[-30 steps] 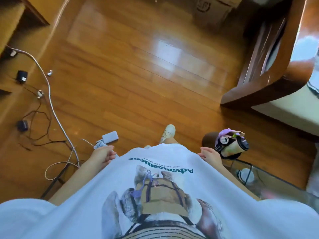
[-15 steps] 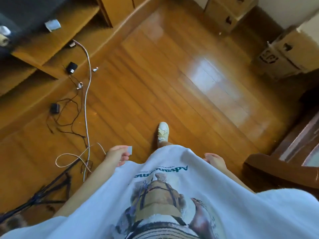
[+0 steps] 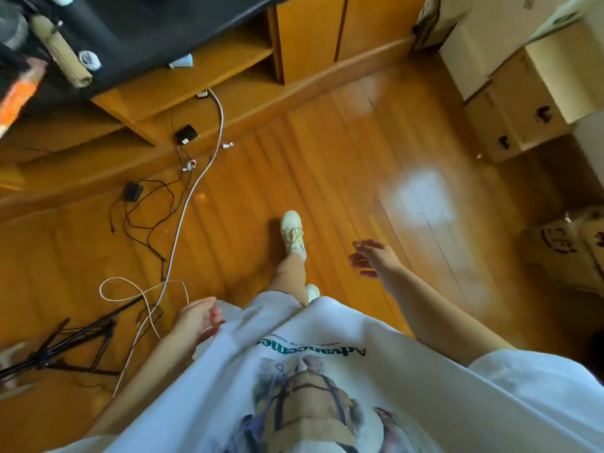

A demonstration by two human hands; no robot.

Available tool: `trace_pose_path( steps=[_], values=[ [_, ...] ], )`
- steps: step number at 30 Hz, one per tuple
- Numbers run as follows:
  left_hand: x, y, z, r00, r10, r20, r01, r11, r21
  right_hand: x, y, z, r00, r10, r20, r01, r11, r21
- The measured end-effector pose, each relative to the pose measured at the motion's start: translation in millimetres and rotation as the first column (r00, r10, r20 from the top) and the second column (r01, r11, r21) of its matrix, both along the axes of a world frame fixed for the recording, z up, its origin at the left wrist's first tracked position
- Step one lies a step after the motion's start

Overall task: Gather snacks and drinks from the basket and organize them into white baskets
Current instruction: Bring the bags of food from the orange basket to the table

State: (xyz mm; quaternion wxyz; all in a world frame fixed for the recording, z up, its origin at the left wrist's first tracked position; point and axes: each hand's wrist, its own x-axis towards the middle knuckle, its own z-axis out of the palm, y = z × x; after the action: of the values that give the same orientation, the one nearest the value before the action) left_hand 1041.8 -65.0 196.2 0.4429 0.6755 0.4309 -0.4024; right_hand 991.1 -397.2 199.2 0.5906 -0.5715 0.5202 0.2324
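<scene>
No basket, snack or drink shows in the head view. My left hand (image 3: 197,318) hangs at my side against the hem of my white shirt, fingers loosely curled, with nothing visible in it. My right hand (image 3: 372,259) is stretched out over the wooden floor with its fingers spread and holds nothing. My white shoe (image 3: 292,232) is stepped forward on the floor between the two hands.
A white cable (image 3: 183,220) and black wires with adapters (image 3: 132,192) trail across the floor on the left. A black tripod (image 3: 68,346) lies at lower left. A wooden cabinet (image 3: 307,37) runs along the far wall. Cardboard boxes (image 3: 519,103) stand stacked at right.
The view has swung left, away from the wooden chair and glass table towards the cabinet and boxes. My right hand has lifted forward and opened out. My foot has stepped ahead.
</scene>
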Motion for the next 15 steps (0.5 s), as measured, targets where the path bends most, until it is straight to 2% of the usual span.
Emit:
trace_pose_path(
  steps=[5, 10, 13, 15],
  values=[
    [61.7, -29.9, -21.5, 0.997, 0.047, -0.068, -0.047, 0.999, 0.007, 58.4, -42.3, -5.7, 0.999, 0.002, -0.032, -0.002, 1.0, 0.011],
    [150.0, -97.2, -23.0, 0.996, 0.007, -0.094, -0.011, 0.999, -0.042, 95.1, -93.5, 0.0, 0.978, -0.137, -0.156, 0.138, 0.99, -0.006],
    [208.6, -155.1, -7.0, 0.998, -0.049, -0.033, 0.045, 0.994, -0.099, 119.9, -121.6, 3.2, 0.957, -0.255, -0.139, 0.256, 0.967, -0.009],
    [249.2, -196.8, 1.6, 0.99, -0.135, 0.031, 0.138, 0.985, -0.104, 138.0, -138.2, 6.7, 0.935, -0.327, -0.136, 0.329, 0.944, -0.006]
  ],
)
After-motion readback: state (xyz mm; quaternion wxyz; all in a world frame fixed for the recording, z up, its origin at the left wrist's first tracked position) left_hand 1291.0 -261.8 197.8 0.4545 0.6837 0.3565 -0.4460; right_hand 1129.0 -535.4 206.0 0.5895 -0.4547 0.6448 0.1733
